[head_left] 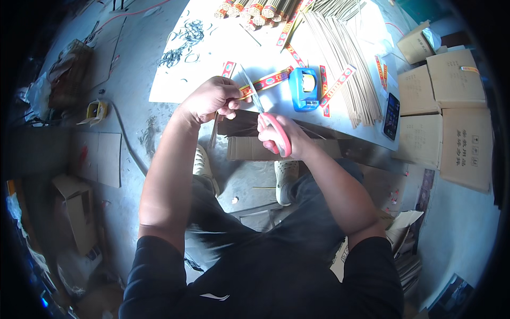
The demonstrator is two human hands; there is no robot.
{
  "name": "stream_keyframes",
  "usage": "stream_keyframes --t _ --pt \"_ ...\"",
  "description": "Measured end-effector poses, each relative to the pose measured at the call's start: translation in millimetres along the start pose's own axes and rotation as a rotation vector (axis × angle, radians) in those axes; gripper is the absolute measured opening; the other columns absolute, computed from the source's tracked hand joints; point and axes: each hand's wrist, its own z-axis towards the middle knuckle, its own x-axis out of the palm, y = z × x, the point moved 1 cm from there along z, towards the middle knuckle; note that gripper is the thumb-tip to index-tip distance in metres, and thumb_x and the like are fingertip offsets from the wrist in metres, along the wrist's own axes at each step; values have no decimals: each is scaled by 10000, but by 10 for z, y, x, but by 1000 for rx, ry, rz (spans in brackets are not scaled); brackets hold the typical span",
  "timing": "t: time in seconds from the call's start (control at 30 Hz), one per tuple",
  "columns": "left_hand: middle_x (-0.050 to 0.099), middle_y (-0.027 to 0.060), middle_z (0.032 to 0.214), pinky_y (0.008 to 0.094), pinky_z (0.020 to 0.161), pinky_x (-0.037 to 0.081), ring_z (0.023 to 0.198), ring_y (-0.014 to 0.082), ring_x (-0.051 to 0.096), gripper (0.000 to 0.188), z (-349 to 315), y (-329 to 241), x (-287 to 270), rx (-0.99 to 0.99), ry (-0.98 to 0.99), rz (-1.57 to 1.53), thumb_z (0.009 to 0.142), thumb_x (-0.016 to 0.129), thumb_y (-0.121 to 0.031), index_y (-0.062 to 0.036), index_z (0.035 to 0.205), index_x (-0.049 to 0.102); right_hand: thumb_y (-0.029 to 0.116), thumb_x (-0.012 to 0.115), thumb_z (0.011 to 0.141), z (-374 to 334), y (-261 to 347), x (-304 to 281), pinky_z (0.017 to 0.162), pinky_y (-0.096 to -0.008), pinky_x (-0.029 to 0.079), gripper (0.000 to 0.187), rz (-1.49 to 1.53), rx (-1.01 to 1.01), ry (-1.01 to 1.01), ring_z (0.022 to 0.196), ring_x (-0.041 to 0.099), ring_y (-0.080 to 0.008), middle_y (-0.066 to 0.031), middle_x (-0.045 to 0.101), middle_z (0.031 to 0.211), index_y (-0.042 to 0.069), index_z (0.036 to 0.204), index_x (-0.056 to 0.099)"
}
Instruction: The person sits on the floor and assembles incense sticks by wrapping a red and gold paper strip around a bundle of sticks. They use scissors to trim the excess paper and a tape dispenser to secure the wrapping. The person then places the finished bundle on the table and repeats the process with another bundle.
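Note:
My left hand is closed, pinching one end of a red and yellow printed strip above the table's near edge. From there the strip runs right toward a blue tape dispenser. My right hand grips scissors by their pinkish-red handles. Their blades point up and away and cross the strip close to my left fingers; I cannot tell whether they have cut into it. Another strip end shows just beyond my left hand. A few thin brown sticks hang below that hand.
On the white table lie wrapped stick bundles, dark rubber bands, loose thin sticks, more printed strips and a phone. An open cardboard box sits under the near edge. Cartons are stacked at right.

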Motion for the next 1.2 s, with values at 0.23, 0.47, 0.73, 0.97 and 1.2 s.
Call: stream_keyframes --t 0.23,0.47,0.73,0.97,1.2 --pt "577 45 663 257 513 471 492 83 456 169 24 11 19 -16 -39 -20 945 578 -31 102 938 682 170 635 882 -11 -12 24 504 -263 387 162 12 -60 -9 578 489 -94 -13 507 701 58 900 519" --pt "596 62 689 258 520 495 521 96 496 157 47 16 -11 -37 -28 27 944 606 -35 108 953 672 181 630 883 68 -134 -28 511 -266 392 170 -10 -43 -2 565 485 -95 -14 501 686 56 887 515" --pt "602 52 691 262 538 512 526 93 507 182 69 62 -32 -23 5 41 950 619 -71 102 956 677 239 599 969 68 -95 -17 475 -259 390 226 -76 -115 -15 534 499 -76 2 516 650 71 838 524" --pt "576 6 668 235 552 502 518 76 494 227 37 42 33 -7 -26 63 946 603 -106 92 956 715 168 614 891 29 -44 3 515 -262 389 157 -129 -65 -19 586 493 -89 -5 499 699 57 869 504" --pt "589 10 678 230 543 499 499 70 490 220 -23 -39 86 -23 -31 78 940 600 -96 90 955 716 179 629 887 49 -98 -19 523 -256 388 168 -64 -37 -24 595 499 -90 -9 511 712 56 893 515"
